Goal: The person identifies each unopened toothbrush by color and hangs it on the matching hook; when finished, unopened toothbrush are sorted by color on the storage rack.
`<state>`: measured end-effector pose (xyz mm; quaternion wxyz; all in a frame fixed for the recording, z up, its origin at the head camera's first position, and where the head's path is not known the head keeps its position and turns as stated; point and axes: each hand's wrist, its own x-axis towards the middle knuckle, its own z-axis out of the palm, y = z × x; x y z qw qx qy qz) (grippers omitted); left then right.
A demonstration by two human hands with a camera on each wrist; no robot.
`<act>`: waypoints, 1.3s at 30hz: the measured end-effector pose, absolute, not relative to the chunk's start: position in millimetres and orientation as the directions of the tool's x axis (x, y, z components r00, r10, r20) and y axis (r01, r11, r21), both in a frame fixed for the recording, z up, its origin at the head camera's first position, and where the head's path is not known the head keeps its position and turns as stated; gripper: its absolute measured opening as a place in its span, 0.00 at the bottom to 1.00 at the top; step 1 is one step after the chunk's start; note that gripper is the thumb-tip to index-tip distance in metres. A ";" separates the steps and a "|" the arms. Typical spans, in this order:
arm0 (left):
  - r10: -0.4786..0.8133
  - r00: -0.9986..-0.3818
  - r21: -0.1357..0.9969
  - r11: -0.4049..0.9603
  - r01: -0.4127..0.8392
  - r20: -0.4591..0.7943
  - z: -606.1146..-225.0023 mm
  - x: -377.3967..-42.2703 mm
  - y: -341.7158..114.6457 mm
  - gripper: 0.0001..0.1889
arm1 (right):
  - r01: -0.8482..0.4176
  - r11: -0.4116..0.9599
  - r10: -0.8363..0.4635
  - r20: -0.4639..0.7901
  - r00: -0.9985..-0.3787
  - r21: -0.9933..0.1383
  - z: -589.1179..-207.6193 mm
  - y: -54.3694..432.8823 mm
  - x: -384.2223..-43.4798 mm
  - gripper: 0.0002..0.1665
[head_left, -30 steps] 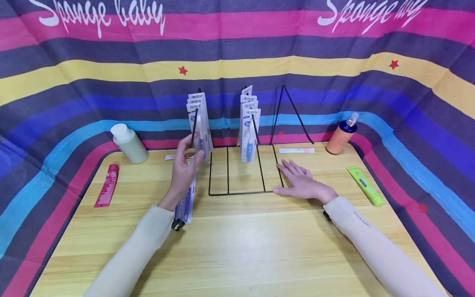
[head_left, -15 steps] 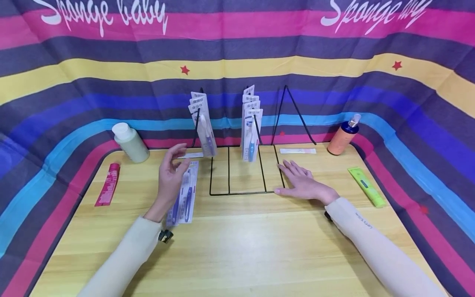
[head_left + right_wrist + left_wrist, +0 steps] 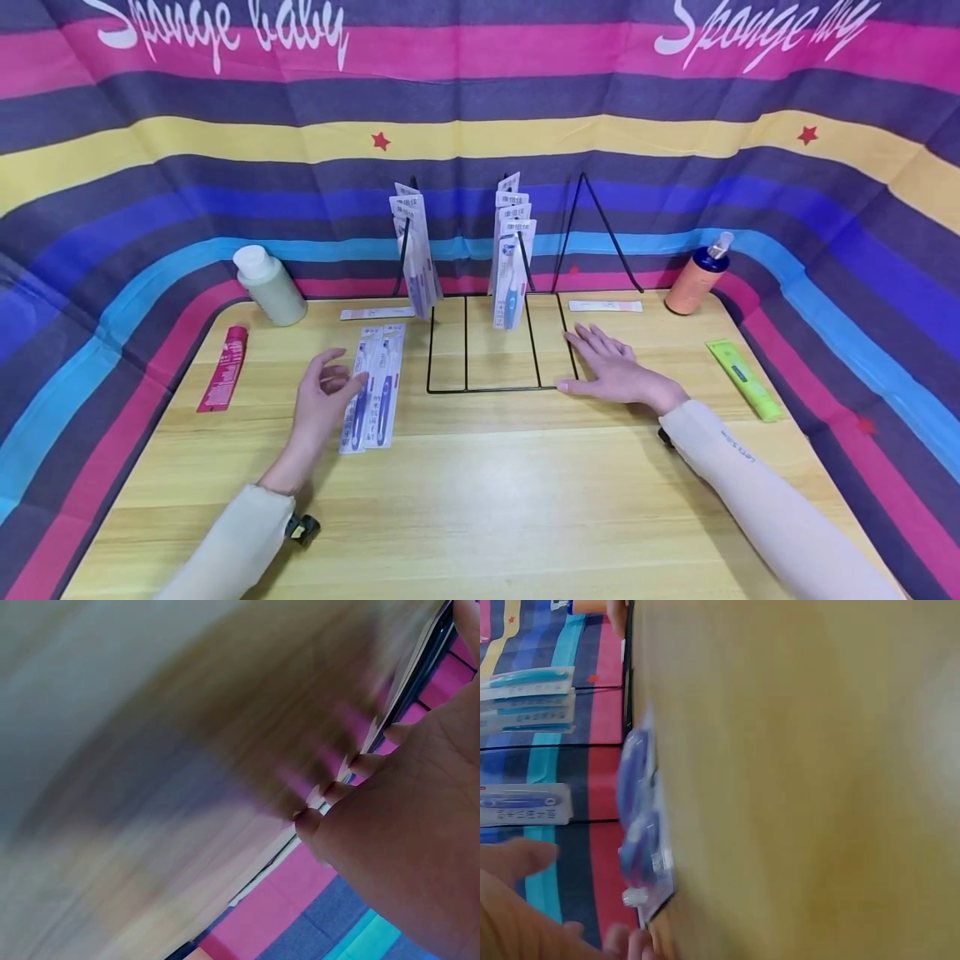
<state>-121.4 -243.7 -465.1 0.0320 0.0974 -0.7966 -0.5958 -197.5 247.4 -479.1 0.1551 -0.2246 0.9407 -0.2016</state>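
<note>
Two packaged purple toothbrushes lie side by side on the table, left of the black wire rack. My left hand is at their left edge, thumb over the nearer pack and fingers loosely bent, gripping nothing. In the left wrist view the same toothbrush packs are seen edge-on, beyond the fingers. Packaged purple toothbrushes hang on the rack's left hook, and packaged blue ones on the middle hook. My right hand rests flat, fingers spread, at the rack's right side.
A label strip lies behind the toothbrush packs, another strip behind the right hand. At left are a pale green bottle and a pink tube; at right, an orange pump bottle and a green tube. Striped cloth surrounds the table.
My left hand has let go of the hanging purple toothbrush packs and come back down and left to the two packs on the table. The right hand has stayed in place.
</note>
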 end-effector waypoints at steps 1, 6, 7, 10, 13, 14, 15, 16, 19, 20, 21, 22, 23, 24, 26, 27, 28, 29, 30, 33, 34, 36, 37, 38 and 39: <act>-0.187 -0.977 0.942 0.296 -0.156 -0.103 -466.8 -120.0 -244.4 0.37 | -0.360 0.817 -0.485 -0.201 -0.851 -0.450 -479.3 247.8 -197.4 0.65; -0.163 -0.966 0.851 0.460 -0.255 -0.201 -469.2 -117.4 -245.4 0.46 | -0.365 0.815 -0.488 -0.195 -0.850 -0.450 -480.8 248.9 -197.4 0.65; -0.160 -0.965 0.829 0.494 -0.261 -0.209 -469.0 -117.7 -245.5 0.47 | -0.366 0.813 -0.490 -0.193 -0.850 -0.452 -481.0 248.9 -197.5 0.64; -0.142 -0.967 0.776 0.577 -0.253 -0.210 -467.4 -118.8 -246.0 0.47 | -0.368 0.815 -0.489 -0.191 -0.851 -0.448 -481.8 248.7 -197.6 0.65; -0.120 -0.971 0.759 0.607 -0.236 -0.206 -466.2 -119.0 -247.3 0.46 | -0.370 0.816 -0.489 -0.190 -0.851 -0.443 -482.5 248.1 -197.7 0.65; -0.113 -0.973 0.756 0.613 -0.228 -0.202 -465.7 -118.8 -247.6 0.45 | -0.371 0.816 -0.490 -0.191 -0.851 -0.443 -482.6 247.9 -197.7 0.65; -0.107 -0.974 0.758 0.612 -0.224 -0.202 -465.3 -118.6 -248.0 0.44 | -0.371 0.814 -0.491 -0.191 -0.850 -0.446 -482.3 247.7 -197.6 0.65; -0.103 -0.975 0.762 0.610 -0.220 -0.199 -465.4 -118.6 -248.5 0.44 | -0.372 0.813 -0.493 -0.190 -0.849 -0.448 -482.2 247.6 -197.7 0.65; -0.091 -0.976 0.780 0.589 -0.212 -0.197 -465.8 -118.2 -249.3 0.43 | -0.373 0.811 -0.495 -0.189 -0.848 -0.451 -481.8 247.1 -197.9 0.64; -0.084 -0.976 0.786 0.581 -0.211 -0.200 -466.0 -118.2 -249.4 0.43 | -0.373 0.813 -0.494 -0.190 -0.848 -0.448 -481.7 247.1 -198.0 0.64; -0.074 -0.976 0.793 0.572 -0.209 -0.204 -466.2 -117.9 -249.7 0.42 | -0.373 0.814 -0.493 -0.189 -0.850 -0.444 -481.7 247.2 -198.2 0.64; -0.067 -0.976 0.798 0.565 -0.210 -0.209 -466.7 -117.7 -249.8 0.42 | -0.374 0.816 -0.491 -0.188 -0.851 -0.440 -481.8 247.2 -198.3 0.64; -0.057 -0.976 0.803 0.559 -0.207 -0.211 -466.9 -117.1 -250.1 0.42 | -0.375 0.818 -0.490 -0.189 -0.851 -0.436 -481.8 247.1 -198.4 0.64; -0.047 -0.975 0.807 0.554 -0.206 -0.216 -467.0 -116.2 -250.5 0.41 | -0.374 0.819 -0.489 -0.188 -0.852 -0.434 -481.8 246.9 -198.4 0.64; -0.033 -0.974 0.810 0.550 -0.205 -0.224 -466.5 -113.9 -251.5 0.40 | -0.379 0.815 -0.494 -0.183 -0.850 -0.439 -481.9 246.2 -198.3 0.64; -0.028 -0.973 0.813 0.544 -0.206 -0.227 -466.1 -112.3 -251.9 0.39 | -0.380 0.812 -0.496 -0.180 -0.850 -0.443 -481.9 245.7 -198.1 0.64; -0.027 -0.973 0.819 0.534 -0.209 -0.231 -465.9 -110.7 -252.2 0.38 | -0.382 0.810 -0.498 -0.179 -0.848 -0.445 -481.9 245.2 -198.0 0.64; -0.023 -0.973 0.826 0.523 -0.209 -0.231 -465.4 -108.9 -252.3 0.37 | -0.382 0.810 -0.498 -0.180 -0.848 -0.445 -482.0 244.9 -197.9 0.64; -0.022 -0.972 0.836 0.506 -0.212 -0.233 -464.8 -107.0 -252.2 0.37 | -0.384 0.807 -0.501 -0.176 -0.847 -0.448 -482.1 244.6 -198.0 0.64; -0.026 -0.978 0.881 0.430 -0.198 -0.207 -462.4 -98.9 -249.5 0.36 | -0.385 0.807 -0.501 -0.176 -0.847 -0.448 -482.7 244.5 -198.5 0.64; -0.031 -0.982 0.900 0.394 -0.184 -0.187 -461.1 -95.7 -247.6 0.36 | -0.383 0.809 -0.499 -0.178 -0.848 -0.445 -482.9 244.7 -198.8 0.64; -0.040 -0.992 0.937 0.327 -0.125 -0.118 -458.1 -89.0 -242.4 0.35 | -0.382 0.810 -0.498 -0.178 -0.849 -0.445 -482.5 245.0 -199.1 0.64; -0.048 -0.996 0.951 0.296 -0.086 -0.075 -456.1 -85.7 -239.2 0.35 | -0.379 0.812 -0.496 -0.182 -0.849 -0.445 -482.4 245.3 -199.2 0.64; -0.056 -0.998 0.964 0.265 -0.040 -0.026 -454.0 -83.0 -236.0 0.34 | -0.378 0.812 -0.496 -0.184 -0.849 -0.445 -482.0 245.5 -199.1 0.64; -0.067 -0.998 0.971 0.239 0.006 0.022 -451.4 -80.6 -232.5 0.34 | -0.374 0.813 -0.494 -0.188 -0.849 -0.447 -481.7 245.6 -199.1 0.64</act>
